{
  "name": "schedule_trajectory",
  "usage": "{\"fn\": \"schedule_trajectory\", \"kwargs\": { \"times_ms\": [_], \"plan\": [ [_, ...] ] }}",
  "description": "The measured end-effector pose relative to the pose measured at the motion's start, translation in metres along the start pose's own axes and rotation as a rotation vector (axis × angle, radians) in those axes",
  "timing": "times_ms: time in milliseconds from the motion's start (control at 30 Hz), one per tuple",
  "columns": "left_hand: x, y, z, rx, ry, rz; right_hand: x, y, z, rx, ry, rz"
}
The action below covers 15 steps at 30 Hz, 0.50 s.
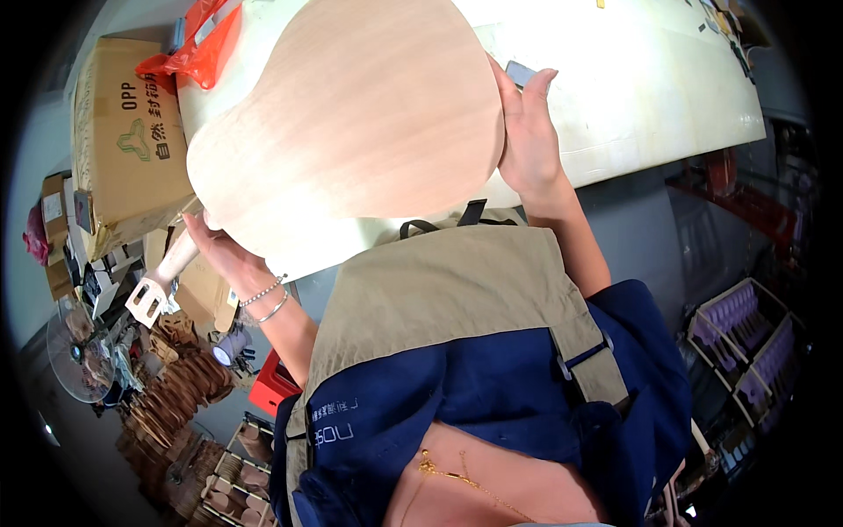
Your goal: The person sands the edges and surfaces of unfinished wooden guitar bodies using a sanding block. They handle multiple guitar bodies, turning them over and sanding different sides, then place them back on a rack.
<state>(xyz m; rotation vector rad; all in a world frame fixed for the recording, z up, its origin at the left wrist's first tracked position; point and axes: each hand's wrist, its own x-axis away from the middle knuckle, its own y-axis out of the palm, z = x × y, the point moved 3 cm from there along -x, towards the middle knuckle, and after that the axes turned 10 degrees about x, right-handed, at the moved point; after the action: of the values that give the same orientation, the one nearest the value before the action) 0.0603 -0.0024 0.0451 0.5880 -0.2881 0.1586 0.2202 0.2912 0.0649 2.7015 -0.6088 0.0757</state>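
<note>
A large, pale wooden board [351, 114] with smooth curved edges is lifted over the white worktable, its top running out of view. My right hand [531, 145] grips its right edge, fingers mostly behind the board and the thumb standing up beside it. At the board's lower left edge is my left hand [230, 259], closed round the rim with some fingers hidden. A slotted wooden spatula [158, 285] shows just left of that hand; I cannot tell whether they touch. Behind my right thumb lies a small grey rectangular piece [520, 74].
The white worktable [650, 105] extends to the right. A cardboard box [132, 149] and a red plastic bag [202, 48] stand at its left. Stacked brown wooden pieces [180, 382] and a fan [81, 351] are lower left. Racks of purple pieces [742, 334] stand at right.
</note>
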Motion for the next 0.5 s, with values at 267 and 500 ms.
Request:
{"fn": "schedule_trajectory", "kwargs": {
  "times_ms": [267, 500],
  "plan": [
    [-0.006, -0.003, 0.007, 0.019, -0.009, -0.007, 0.0, -0.001, -0.004, 0.018, 0.074, 0.076],
    [0.016, 0.029, 0.018, -0.023, 0.085, 0.025, -0.007, -0.013, 0.01, -0.091, 0.023, 0.126]
  ]
}}
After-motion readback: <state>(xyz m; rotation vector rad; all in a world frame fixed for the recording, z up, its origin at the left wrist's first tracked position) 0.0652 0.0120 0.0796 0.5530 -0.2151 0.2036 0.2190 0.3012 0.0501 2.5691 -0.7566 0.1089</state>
